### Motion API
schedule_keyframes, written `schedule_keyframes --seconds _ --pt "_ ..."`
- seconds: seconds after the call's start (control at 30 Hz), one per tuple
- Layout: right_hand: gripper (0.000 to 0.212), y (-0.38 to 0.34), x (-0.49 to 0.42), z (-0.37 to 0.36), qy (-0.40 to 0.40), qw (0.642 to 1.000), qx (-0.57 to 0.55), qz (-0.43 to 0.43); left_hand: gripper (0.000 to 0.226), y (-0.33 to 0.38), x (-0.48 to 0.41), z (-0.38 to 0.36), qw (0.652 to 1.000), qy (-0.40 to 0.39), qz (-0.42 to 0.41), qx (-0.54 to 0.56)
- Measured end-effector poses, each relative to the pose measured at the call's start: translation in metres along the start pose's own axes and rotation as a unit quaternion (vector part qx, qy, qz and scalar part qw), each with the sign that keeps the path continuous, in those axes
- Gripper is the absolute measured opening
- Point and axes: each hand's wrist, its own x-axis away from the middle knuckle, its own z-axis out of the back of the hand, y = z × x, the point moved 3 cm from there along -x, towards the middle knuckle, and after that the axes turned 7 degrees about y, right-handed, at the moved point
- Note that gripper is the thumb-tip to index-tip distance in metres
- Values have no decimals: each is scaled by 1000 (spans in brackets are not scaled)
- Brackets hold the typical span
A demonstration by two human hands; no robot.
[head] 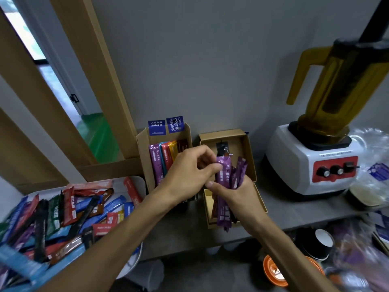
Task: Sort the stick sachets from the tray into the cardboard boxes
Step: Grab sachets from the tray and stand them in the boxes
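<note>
Sorting looks barely half done: right hand (237, 194) clutches purple sachets (228, 178) over a box (250, 148), left hand (189, 171) pinching one, tray (134, 260) still heaped.

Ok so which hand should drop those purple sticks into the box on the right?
Right. The right hand already grips the bundle of purple sachets directly over the right cardboard box. The left hand only pinches one sachet's top, reaching across from the tray side.
</note>
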Motion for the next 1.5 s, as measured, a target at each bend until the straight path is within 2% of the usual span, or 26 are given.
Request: schedule_keyframes --seconds 0.1,0.27,0.33,0.43,0.5,0.63,0.73,0.83,0.93,1.0,1.13,1.17,1.23,1.27,1.3,1.33,1.37,1.4,1.5 --pt "48 -2 -3 -2 -8 1000 0 -9 6 -5 -2 11 999 28 16 27" --pt "51 0 -6 4 7 999 -17 -29 13 -8 -22 88 976 200 70 58" --pt "53 6 -6 5 20 999 -7 -38 17 -12 -30 114 972 219 83 21" --pt "51 17 -5 6 34 998 -10 -50 24 -17 -37 118 976 154 89 -128" --pt "57 23 -5 6 36 998 -13 -58 26 -19 -40 105 966 100 78 -227" --pt "61 27 -5 5 36 997 -10 -61 18 -46 -51 74 919 8 82 -386" --pt "57 26 -6 4 32 998 -12 -61 16 -64 -58 63 896 -37 115 -427" --pt "52 26 -7 4 23 998 -17 -61 17 -65 -61 57 867 -52 112 -483" --pt "52 26 -9 4 18 997 -26 -66 43 -60 -62 50 811 -25 60 -582" --pt "50 26 -10 4 13 997 -32 -64 55 -61 -62 45 798 -20 30 -601" --pt "43 23 -13 5 5 997 -39 -59 38 -66 -57 44 790 -44 10 -611" --pt "43 23 -13 5 5 998 -39 -58 30 -62 -55 46 798 -29 11 -601" --pt "46 21 -15 6 6 998 -36 -57 12 -45 -50 50 856 38 -4 -515" --pt "46 21 -16 6 6 998 -32 -54 4 -31 -46 49 900 61 -17 -431" --pt "43 20 -17 5 5 999 -25 -48 3 -15 -41 46 943 56 -33 -325" --pt "36 18 -17 4 -1 999 -19 -35 3 4 -34 40 971 25 -56 -231" --pt "29 15 -17 1 -12 1000 -12 -20 4 19 -27 34 981 -9 -83 -178" --pt "23 13 -17 -2 -26 1000 -8 -5 10 29 -22 28 979 -33 -106 -171" --pt "25 2 -15 -9 -64 998 -8 21 29 28 -18 19 963 -77 -106 -235"
